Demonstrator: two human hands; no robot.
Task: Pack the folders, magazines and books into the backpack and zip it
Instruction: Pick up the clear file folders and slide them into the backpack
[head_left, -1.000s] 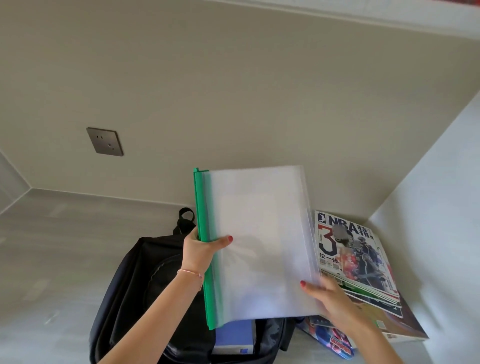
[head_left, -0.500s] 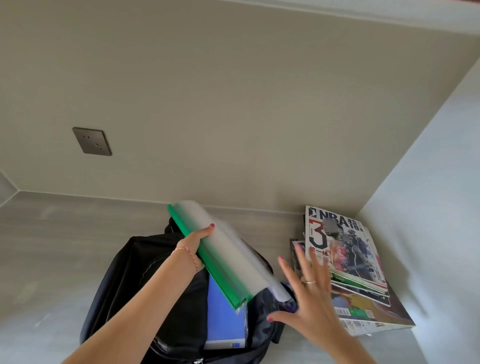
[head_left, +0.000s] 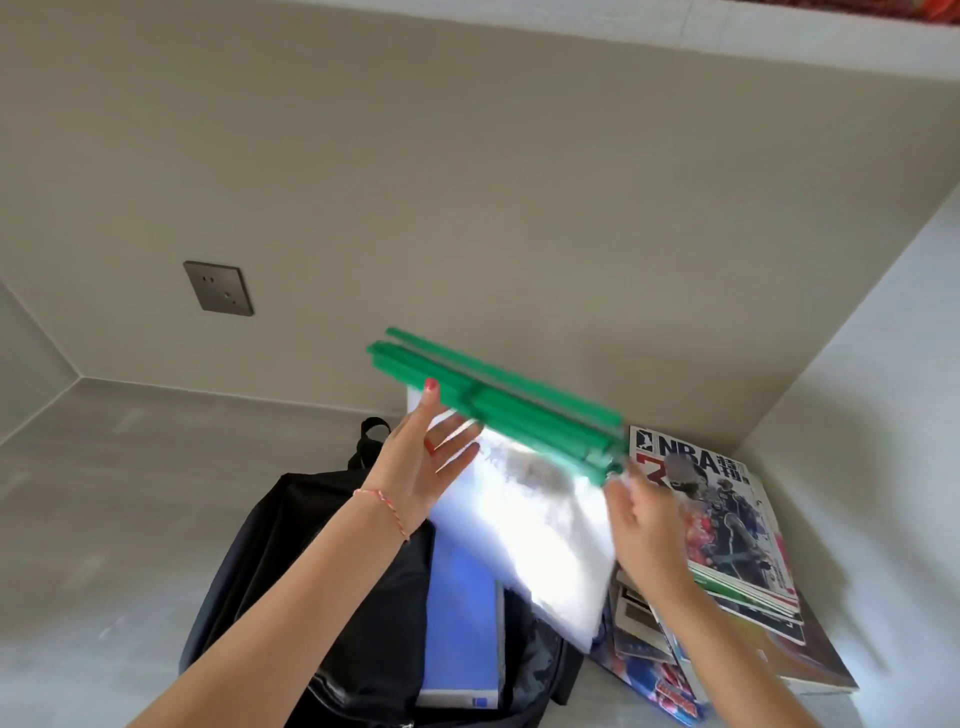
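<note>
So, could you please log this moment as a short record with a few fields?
held item: green-spined clear folders, tilted above the bag
left hand: left hand, fingers straight against the folders
right hand: right hand at the folders' right end, blurred
backpack: black backpack, open
inside backpack: blue folder
waiting: NBA magazine atop a stack of magazines at the right

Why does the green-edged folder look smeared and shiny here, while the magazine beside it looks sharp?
Head view: the green-spined folders are motion-blurred, as is the right hand; their clear sheets catch a bright glare. The NBA magazine lies on its stack, so its cover is crisp. The wide lens bends the wall edges.
</note>
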